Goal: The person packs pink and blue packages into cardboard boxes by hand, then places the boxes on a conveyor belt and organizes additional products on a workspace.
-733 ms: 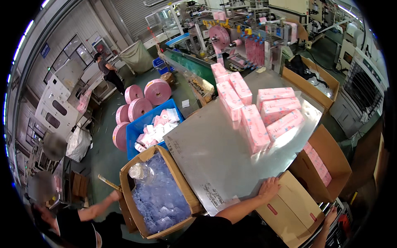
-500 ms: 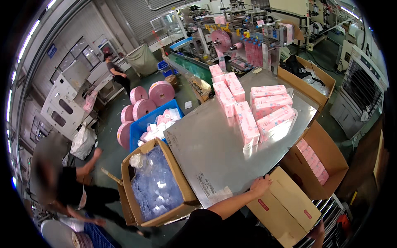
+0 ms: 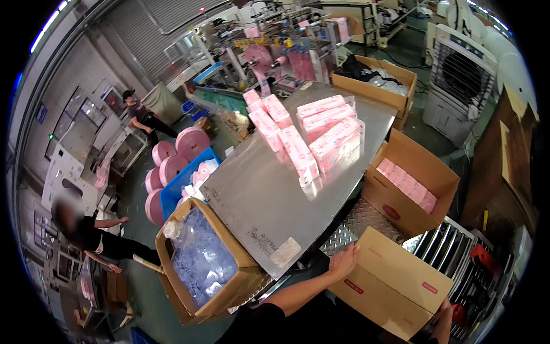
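The left hand (image 3: 342,261) lies flat on the near top corner of a closed brown cardboard box (image 3: 395,284), fingers together and pressed on the edge, as if to keep the box steady. The right hand (image 3: 443,307) is at the far low corner of the same box, mostly hidden, so I cannot tell how its fingers are set. With one hand on each side, the box looks gripped from both ends.

Just behind the closed box is an open box (image 3: 409,183) with pink packs in a row inside. To the left of the closed box is a big shiny metal table (image 3: 258,189) with more pink packs (image 3: 306,135) piled at its far end. Further left, past the table, sits another open box (image 3: 200,264) full of clear blue bags.
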The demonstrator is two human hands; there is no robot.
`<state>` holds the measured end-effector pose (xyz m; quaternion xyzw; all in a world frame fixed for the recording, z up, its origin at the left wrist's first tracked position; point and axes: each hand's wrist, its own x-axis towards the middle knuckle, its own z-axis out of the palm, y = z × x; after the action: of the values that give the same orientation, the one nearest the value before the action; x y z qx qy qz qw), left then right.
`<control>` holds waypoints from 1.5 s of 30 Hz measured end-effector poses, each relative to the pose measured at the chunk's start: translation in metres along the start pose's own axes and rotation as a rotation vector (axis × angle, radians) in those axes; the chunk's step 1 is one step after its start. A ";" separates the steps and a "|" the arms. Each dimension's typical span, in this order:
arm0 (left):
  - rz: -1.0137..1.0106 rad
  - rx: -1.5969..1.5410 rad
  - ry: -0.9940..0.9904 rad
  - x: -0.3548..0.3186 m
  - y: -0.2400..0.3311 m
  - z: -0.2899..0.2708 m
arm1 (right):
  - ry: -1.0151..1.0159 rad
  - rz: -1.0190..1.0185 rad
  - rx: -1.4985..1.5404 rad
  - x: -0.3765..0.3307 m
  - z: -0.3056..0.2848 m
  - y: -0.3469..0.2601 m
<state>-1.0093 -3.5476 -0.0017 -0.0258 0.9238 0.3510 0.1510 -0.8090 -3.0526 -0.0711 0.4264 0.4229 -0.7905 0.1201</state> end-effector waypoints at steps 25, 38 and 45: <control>0.322 -1.780 -1.088 -0.049 -0.005 -0.068 | 0.355 -0.809 0.047 -0.328 -0.090 0.113; -0.010 -1.562 -0.866 0.074 -0.124 0.071 | -0.013 -0.120 -0.253 -0.252 -0.007 -0.095; -0.015 -0.739 -0.492 0.151 -0.219 0.141 | 0.202 -0.560 -1.149 -0.074 0.067 -0.066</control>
<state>-1.0824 -3.6106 -0.2866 -0.0004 0.6728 0.6522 0.3494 -0.8383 -3.0762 0.0418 0.2402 0.8830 -0.3957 0.0781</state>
